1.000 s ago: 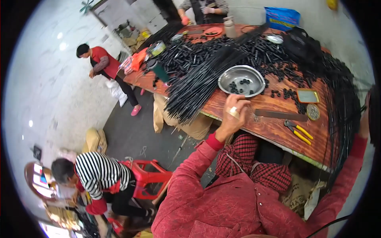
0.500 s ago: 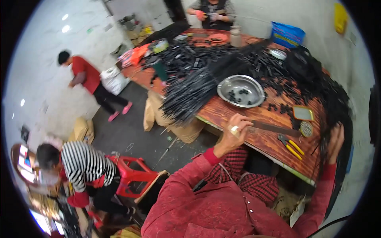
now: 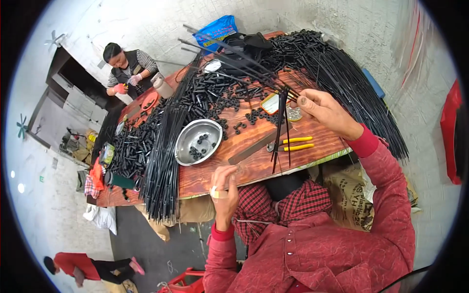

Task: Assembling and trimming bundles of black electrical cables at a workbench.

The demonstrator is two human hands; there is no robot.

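My right hand (image 3: 325,112), raised over the right side of the table, pinches a loose bunch of thin black rods (image 3: 279,129). Some rods hang down over the table edge; others slant away to the upper left. By the table's front edge is my left hand (image 3: 224,195), fingers curled and a pale strip wrapped round one; what they hold, if anything, is hidden. A flat dark metal bar (image 3: 254,149) lies just beyond it. Yellow-handled pliers (image 3: 295,143) rest behind the hanging rods. A steel bowl (image 3: 177,146) contains several small black pieces.
A long bundle of black rods (image 3: 163,180) overhangs the table's front left. More rods (image 3: 361,97) drape over the right edge. Piles of black tubes (image 3: 132,156) cover the left side. Across the table, a person (image 3: 129,73) handles something small. A red stool (image 3: 188,281) stands below.
My view has swung to the right. My right hand has come up from the rod pile at the right edge with rods in it. My left hand now sits beside the bar's end.
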